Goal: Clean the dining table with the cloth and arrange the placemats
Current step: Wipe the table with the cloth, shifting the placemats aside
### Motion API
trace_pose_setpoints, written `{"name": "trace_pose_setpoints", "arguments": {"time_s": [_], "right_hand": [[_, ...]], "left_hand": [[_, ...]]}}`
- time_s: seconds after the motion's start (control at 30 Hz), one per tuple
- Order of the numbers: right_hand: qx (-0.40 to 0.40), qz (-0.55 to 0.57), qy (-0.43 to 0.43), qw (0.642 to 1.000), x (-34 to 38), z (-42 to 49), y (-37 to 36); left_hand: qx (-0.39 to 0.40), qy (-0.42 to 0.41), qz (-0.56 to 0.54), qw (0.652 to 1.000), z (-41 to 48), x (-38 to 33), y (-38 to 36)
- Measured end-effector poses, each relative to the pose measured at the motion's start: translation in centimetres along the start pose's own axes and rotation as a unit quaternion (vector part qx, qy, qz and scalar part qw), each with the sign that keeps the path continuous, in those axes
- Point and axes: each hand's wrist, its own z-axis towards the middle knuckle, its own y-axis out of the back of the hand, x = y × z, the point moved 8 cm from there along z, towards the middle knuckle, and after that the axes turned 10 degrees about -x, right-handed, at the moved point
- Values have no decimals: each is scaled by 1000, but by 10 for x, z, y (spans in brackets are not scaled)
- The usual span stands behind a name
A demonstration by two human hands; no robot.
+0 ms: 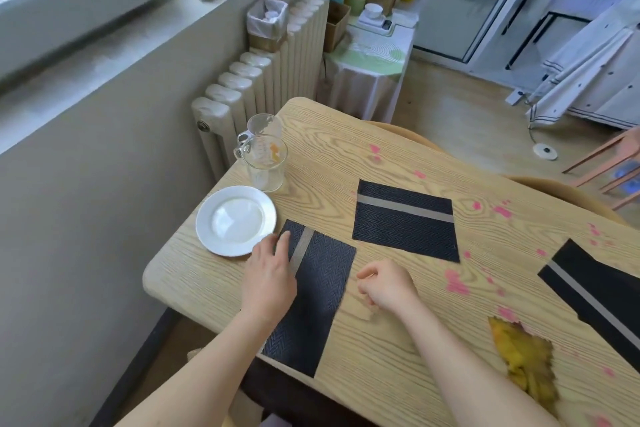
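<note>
left hand (pixel 268 282): fingers straight, flat on the far left corner of the near placemat (pixel 318 295), touching it; grips nothing.
right hand (pixel 386 284): loosely curled, empty, just right of that mat, over bare wood.
near placemat: dark herringbone weave, one grey stripe; long axis runs away from the person, skewed toward the plate (pixel 235 220); near end reaches the table (pixel 346 149) edge.
cloth (pixel 526 360): yellow, crumpled, at the near edge, right of both hands; the right hand is nearer, so it likely fetches it.
middle placemat (pixel 403 218), right placemat (pixel 602 291): same pattern, each angled differently.
pink marks (pixel 455 282): scattered between mats, unwiped.
glass jug (pixel 265 163): beyond the plate.
</note>
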Motion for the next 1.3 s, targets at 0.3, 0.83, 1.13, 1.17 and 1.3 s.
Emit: {"name": "trace_pose_setpoints", "arguments": {"time_s": [0.3,0.83,1.13,1.17,1.3], "right_hand": [[-109,-132,90,981,20,19,42],[-109,-369,213,898,33,80,51],[-91,-449,308,834,49,96,49],[-94,-443,307,837,49,97,48],[-148,-350,205,902,42,106,69]], "left_hand": [[88,-113,-25,989,17,-58,-29],[147,-139,-44,978,68,-95,-71],[74,-94,-64,991,76,-92,-68],[79,-90,-64,991,77,-92,-68],[110,-54,-87,989,80,-91,-67]]}}
